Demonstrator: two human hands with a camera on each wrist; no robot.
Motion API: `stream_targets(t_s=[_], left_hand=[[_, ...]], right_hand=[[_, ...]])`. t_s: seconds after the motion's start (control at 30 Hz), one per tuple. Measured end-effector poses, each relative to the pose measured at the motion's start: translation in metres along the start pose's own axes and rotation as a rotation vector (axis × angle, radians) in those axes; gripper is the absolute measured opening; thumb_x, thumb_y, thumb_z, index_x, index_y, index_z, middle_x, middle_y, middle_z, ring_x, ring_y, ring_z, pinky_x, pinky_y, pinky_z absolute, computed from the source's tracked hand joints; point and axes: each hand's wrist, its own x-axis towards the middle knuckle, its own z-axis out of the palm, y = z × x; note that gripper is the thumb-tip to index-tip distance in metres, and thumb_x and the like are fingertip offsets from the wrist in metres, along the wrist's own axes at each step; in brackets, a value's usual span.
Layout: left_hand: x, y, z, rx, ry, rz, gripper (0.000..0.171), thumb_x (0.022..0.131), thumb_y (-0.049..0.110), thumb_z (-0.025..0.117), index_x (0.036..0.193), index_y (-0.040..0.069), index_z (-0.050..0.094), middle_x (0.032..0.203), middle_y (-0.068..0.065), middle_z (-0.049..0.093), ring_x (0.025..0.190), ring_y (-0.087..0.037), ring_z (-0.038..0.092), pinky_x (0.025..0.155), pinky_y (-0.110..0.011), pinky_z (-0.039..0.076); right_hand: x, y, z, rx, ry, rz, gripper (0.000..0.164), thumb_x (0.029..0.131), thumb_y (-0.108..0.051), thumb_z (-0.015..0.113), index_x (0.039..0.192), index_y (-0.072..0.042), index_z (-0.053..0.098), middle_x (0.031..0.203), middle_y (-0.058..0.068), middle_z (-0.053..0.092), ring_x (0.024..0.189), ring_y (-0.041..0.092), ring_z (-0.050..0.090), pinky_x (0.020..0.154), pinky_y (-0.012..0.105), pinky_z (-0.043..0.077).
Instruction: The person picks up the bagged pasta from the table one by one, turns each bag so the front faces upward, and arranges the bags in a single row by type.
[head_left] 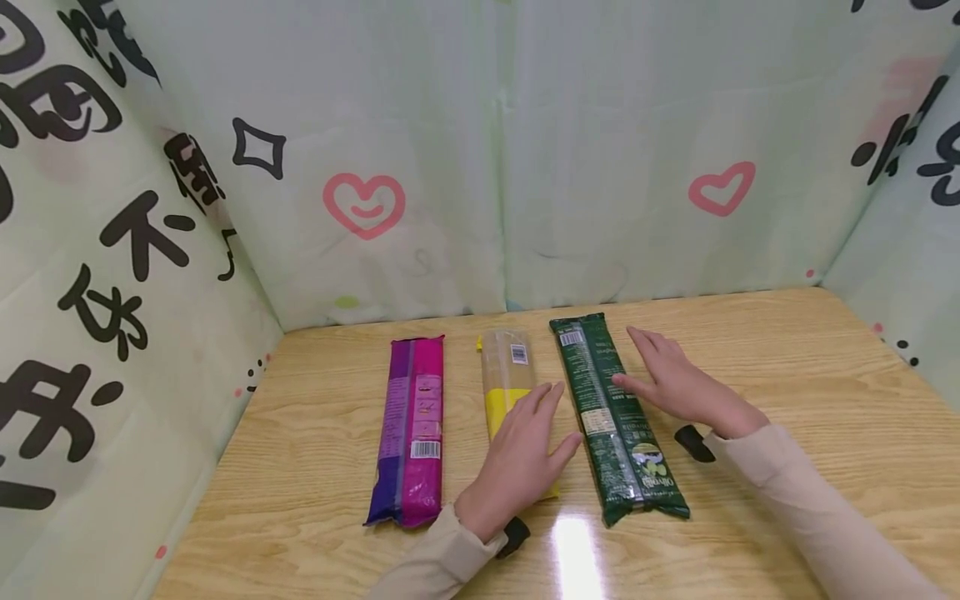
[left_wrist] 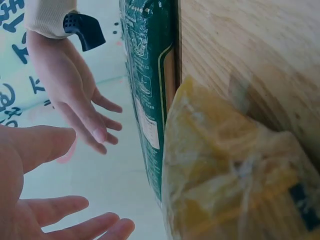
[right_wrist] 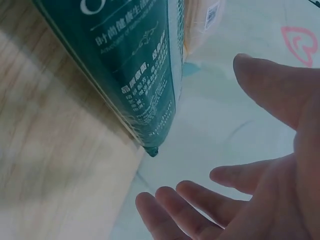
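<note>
Three long packets lie side by side on the wooden table. On the left is a purple and pink packet (head_left: 426, 408) with a barcode. In the middle, a clear and yellow packet (head_left: 506, 367) is partly hidden by my left hand (head_left: 517, 458), which hovers over its lower half with fingers spread and nothing held. A dark green packet (head_left: 611, 417) lies on the right, slightly tilted. My right hand (head_left: 678, 383) is held over its right edge, fingers extended; the right wrist view shows a gap between that hand and the green packet (right_wrist: 135, 75).
Pale fabric walls (head_left: 600, 167) with black characters and pink hearts enclose the back and sides of the wooden table (head_left: 300, 467). A black wrist device (head_left: 694, 443) sits under my right wrist, and another (head_left: 513, 538) under my left.
</note>
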Motion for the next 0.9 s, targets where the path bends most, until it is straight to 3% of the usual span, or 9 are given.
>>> stream_targets(t_s=[0.13,0.3,0.43,0.67,0.9], left_hand=[[0.003,0.002,0.001,0.003,-0.014,-0.002,0.067,0.098,0.04,0.06,0.154,0.014,0.034,0.154,-0.007,0.042,0.139,-0.025,0.043,0.114,-0.044,0.038],[0.007,0.005,0.002,-0.01,-0.011,-0.014,0.066,0.098,0.04,0.061,0.153,0.014,0.036,0.151,-0.005,0.046,0.135,-0.022,0.048,0.111,-0.04,0.042],[0.011,0.01,0.002,-0.091,-0.024,-0.052,0.066,0.097,0.038,0.062,0.153,0.012,0.037,0.15,-0.006,0.047,0.134,-0.023,0.049,0.109,-0.041,0.045],[0.021,0.016,0.01,-0.242,-0.052,-0.165,0.064,0.097,0.037,0.063,0.152,0.013,0.039,0.15,-0.006,0.047,0.134,-0.023,0.049,0.11,-0.042,0.044],[0.031,0.019,0.022,-0.305,-0.044,-0.198,0.064,0.095,0.032,0.067,0.149,0.008,0.042,0.137,-0.01,0.057,0.11,-0.02,0.059,0.096,-0.037,0.052]], right_hand=[[0.003,0.004,-0.002,0.038,-0.016,0.018,0.089,0.099,-0.043,0.058,0.153,0.011,0.012,0.152,0.04,0.019,0.136,0.06,0.02,0.106,0.074,0.026],[0.008,0.007,-0.005,0.123,-0.028,0.013,0.086,0.099,-0.038,0.06,0.15,0.015,0.015,0.148,0.041,0.025,0.13,0.058,0.034,0.101,0.07,0.037],[0.014,0.01,-0.007,0.191,-0.054,0.036,0.084,0.099,-0.034,0.06,0.149,0.016,0.016,0.146,0.039,0.028,0.127,0.056,0.04,0.098,0.065,0.044],[0.024,0.018,-0.008,0.222,-0.088,0.08,0.082,0.099,-0.035,0.06,0.149,0.015,0.02,0.144,0.039,0.036,0.128,0.053,0.044,0.098,0.063,0.045],[0.028,0.023,-0.008,0.247,-0.11,0.126,0.081,0.099,-0.035,0.06,0.149,0.014,0.021,0.141,0.039,0.041,0.125,0.051,0.047,0.097,0.062,0.046]])
